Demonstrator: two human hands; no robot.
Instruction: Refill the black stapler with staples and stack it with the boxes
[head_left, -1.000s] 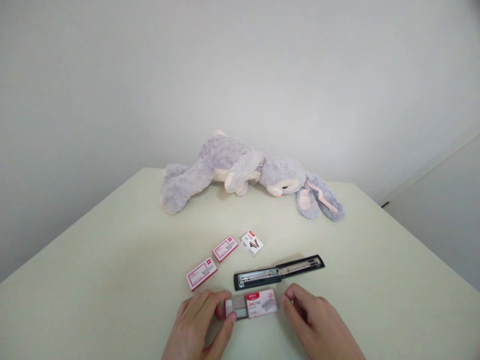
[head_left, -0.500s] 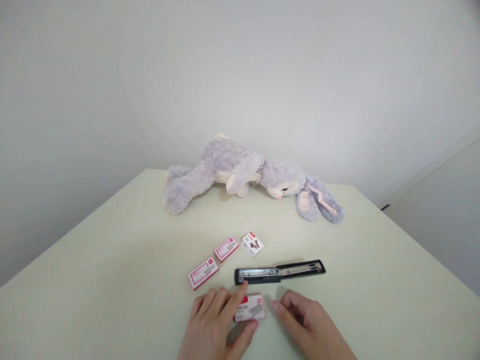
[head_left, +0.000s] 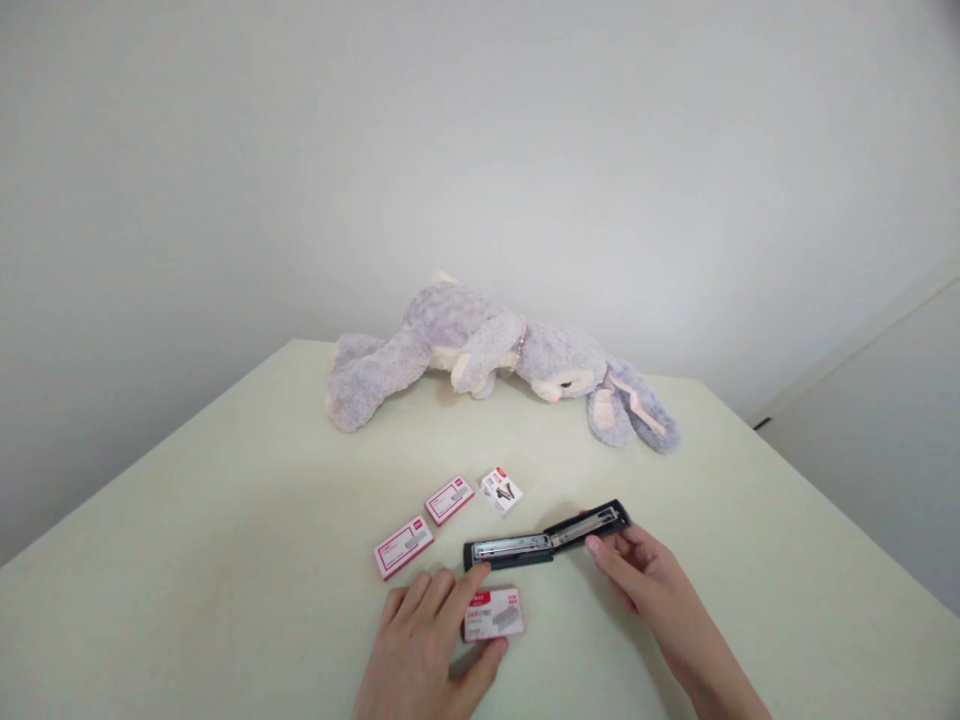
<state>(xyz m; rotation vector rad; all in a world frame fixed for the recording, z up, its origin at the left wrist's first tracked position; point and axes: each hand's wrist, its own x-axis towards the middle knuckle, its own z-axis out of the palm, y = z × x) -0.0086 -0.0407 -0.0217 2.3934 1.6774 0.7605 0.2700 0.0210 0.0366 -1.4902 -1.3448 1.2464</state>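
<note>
An opened-out black stapler (head_left: pixel 510 548) lies with its metal inside facing up, its right part raised from the table. My right hand (head_left: pixel 637 570) grips that raised end, thumb on the near side and other fingers mostly hidden behind it. My left hand (head_left: pixel 420 630) is closed around the left side of a white and red staple box (head_left: pixel 495 613), thumb along its near edge. The left index fingertip reaches to the near edge of the stapler's left end.
Two pink-edged staple boxes, one nearer (head_left: pixel 404 547) and one farther (head_left: pixel 449 500), lie left of the stapler. Behind it sits a small white box (head_left: pixel 501 490). A grey plush rabbit (head_left: pixel 465 330) lies across the back of the pale table (head_left: pixel 225 520), against the wall.
My right hand has moved up and right and taken hold of the stapler's right end, which is now lifted. My left hand stays almost where it was around the box.
</note>
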